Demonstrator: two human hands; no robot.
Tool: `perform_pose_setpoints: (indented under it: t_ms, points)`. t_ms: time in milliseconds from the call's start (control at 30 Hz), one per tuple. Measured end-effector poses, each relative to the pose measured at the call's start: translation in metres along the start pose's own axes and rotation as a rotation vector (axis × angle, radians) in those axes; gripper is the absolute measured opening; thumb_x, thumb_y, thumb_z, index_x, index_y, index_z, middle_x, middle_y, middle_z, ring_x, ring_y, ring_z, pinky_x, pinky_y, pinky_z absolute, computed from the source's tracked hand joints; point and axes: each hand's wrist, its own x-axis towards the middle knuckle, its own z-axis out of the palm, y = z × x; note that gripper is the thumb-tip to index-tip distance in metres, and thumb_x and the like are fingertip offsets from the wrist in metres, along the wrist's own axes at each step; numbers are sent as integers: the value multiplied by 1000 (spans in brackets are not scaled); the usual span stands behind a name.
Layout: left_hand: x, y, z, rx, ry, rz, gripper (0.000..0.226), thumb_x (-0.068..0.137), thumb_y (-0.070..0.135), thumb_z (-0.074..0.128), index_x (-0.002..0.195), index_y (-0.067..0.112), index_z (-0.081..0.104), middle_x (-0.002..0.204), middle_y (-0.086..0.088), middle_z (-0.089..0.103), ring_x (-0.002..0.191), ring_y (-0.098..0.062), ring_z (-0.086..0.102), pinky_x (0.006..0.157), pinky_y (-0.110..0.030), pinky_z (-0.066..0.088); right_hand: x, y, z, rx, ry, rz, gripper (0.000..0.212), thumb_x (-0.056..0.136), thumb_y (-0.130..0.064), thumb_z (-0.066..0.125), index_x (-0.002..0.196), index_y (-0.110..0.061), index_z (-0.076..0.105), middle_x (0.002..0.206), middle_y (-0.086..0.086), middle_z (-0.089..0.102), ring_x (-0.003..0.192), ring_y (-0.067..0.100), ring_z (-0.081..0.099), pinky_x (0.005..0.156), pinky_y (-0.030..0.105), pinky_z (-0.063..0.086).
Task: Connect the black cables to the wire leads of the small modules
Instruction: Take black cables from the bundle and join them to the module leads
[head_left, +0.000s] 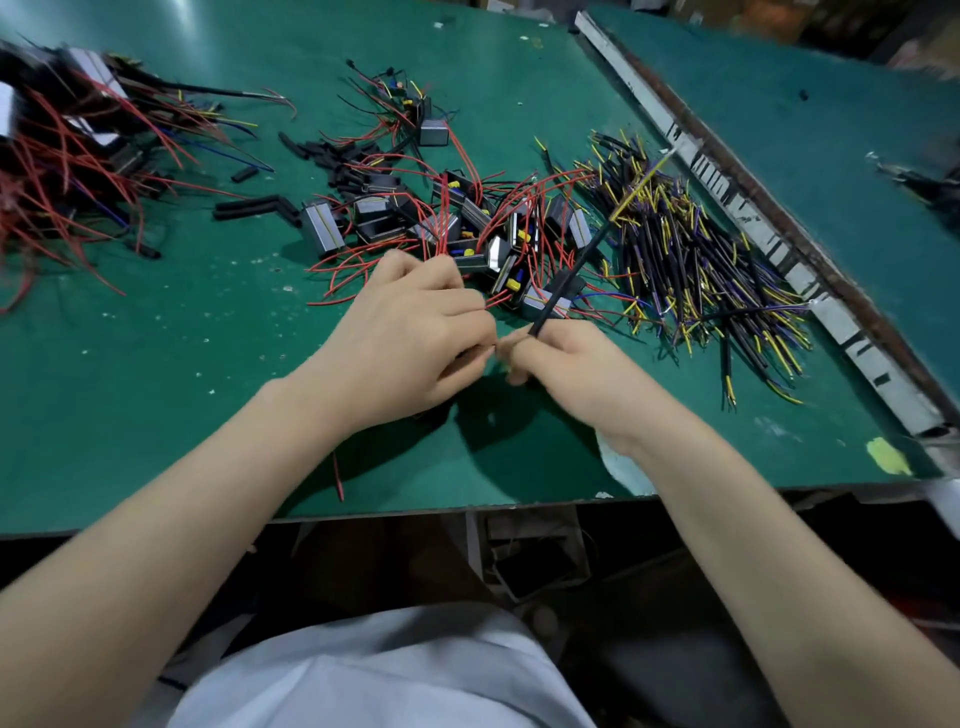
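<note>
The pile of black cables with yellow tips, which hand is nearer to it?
Right. The right hand is just left of the cable pile, holding one black cable; the left hand is farther left.

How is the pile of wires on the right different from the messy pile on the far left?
The right pile is mostly black cables with yellow and purple tips; the left pile is mostly red wires. The right pile's cables lie fairly straight, side by side; the left pile's wires curl and stick out everywhere. Both rest on the green table, away from the hands.
</note>
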Motion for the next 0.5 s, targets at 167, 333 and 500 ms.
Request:
perform_pose_setpoints:
  t_ms: [167,333,500]
  points:
    - [-1,-8,-6,112,99,95,24,94,18,51,76,12,65,71,1,60,75,-24,58,74,-37,34,1,-6,-15,481,-281,283,20,92,-26,58,71,-23,58,62,-9,57,62,6,63,49,20,28]
    - [-10,-9,0,-16,45,1,22,94,26,52,86,15,68,78,2,62,81,-27,58,74,-37,33,-6,-1,-7,411,-105,134,12,92,-25,61,83,-17,63,64,-10,62,56,3,55,48,17,32]
    - [-13,-7,8,-139,27,-111,28,92,34,47,87,18,69,79,5,63,83,-27,55,74,-36,28,-9,1,-1,400,98,-140,15,90,-5,62,84,-19,61,70,-8,64,61,-2,58,53,5,38]
